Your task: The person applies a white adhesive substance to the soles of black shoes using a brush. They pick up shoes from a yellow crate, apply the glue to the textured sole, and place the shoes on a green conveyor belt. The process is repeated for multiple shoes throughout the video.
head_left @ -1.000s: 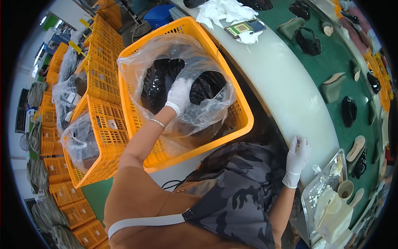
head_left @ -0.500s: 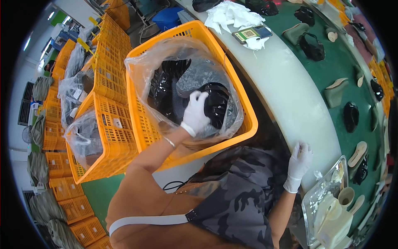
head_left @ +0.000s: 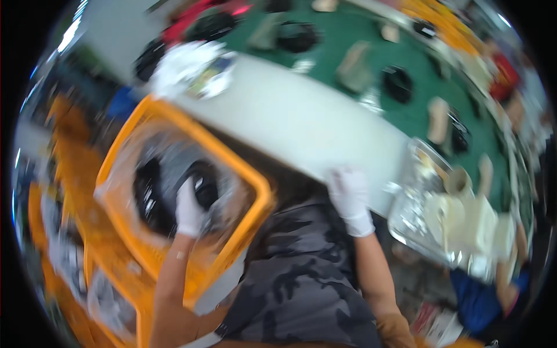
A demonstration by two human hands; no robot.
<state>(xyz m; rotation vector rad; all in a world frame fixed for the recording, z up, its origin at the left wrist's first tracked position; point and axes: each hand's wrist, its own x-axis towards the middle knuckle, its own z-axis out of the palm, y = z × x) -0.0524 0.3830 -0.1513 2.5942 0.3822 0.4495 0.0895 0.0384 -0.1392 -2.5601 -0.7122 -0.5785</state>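
My left hand (head_left: 189, 211), in a white glove, reaches into a plastic bag (head_left: 134, 152) that lines a yellow crate (head_left: 259, 184). Its fingers are closed on a shiny black shoe upper (head_left: 204, 185), though motion blurs the grip. Other shiny black uppers (head_left: 148, 194) lie beside it in the bag. At the near edge of the white tabletop (head_left: 290, 119) rests my right hand (head_left: 349, 188), gloved too. The fingers there are curled in, and nothing shows in them.
A metal tray (head_left: 400, 217) with pale containers and a cup (head_left: 458, 181) stands on the right. Beyond the tabletop runs a green belt (head_left: 331, 43) with black uppers and wedge soles. White cloth (head_left: 184, 66) lies at the far left. More yellow crates (head_left: 110, 255) stand left.
My view has swung right, so crate and tabletop appear turned and farther left. The left hand stays at the black shoe upper in the bag; the right hand stays at the tabletop edge.
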